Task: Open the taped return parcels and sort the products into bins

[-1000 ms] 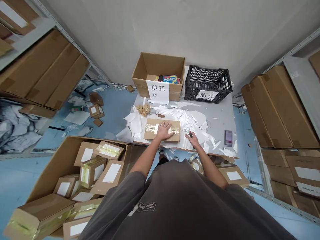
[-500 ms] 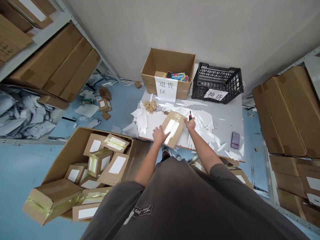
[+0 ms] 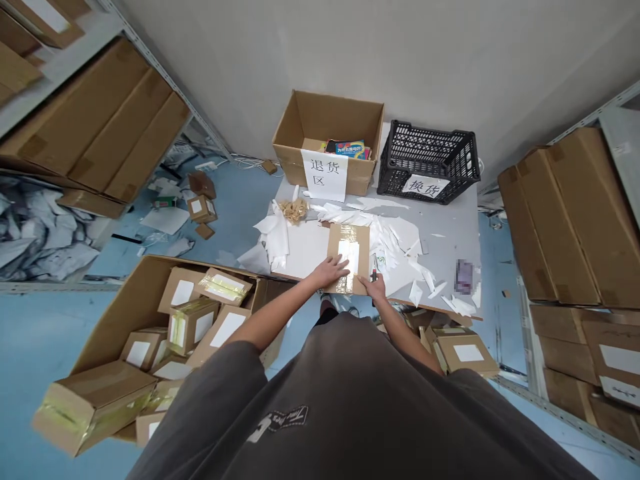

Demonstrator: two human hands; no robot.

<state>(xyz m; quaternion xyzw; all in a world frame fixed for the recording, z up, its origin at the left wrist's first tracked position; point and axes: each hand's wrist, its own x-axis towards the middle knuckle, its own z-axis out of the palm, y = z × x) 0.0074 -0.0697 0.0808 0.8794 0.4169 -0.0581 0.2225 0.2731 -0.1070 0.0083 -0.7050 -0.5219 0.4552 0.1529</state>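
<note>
A flat cardboard parcel with shiny tape and a white label lies at the near edge of the table, square to my body. My left hand rests on its face from the left, fingers stretched over the label. At the near right corner, my right hand touches the parcel. A slim black-and-red utility knife is held in that same hand, its tip pointing away from me. Torn white paper lies around the parcel, and a crumpled tan wad sits behind it on the left.
A cardboard box holding books and a black plastic crate stand at the table's back, each with a paper sign. Left of me, a large carton is filled with taped parcels. Shelves with boxes flank both sides. A blurred purple object lies at right.
The parcel has turned from slanted to straight and lies lower against the table. My left hand has slid onto its face; my right hand has moved down to its near right corner.
</note>
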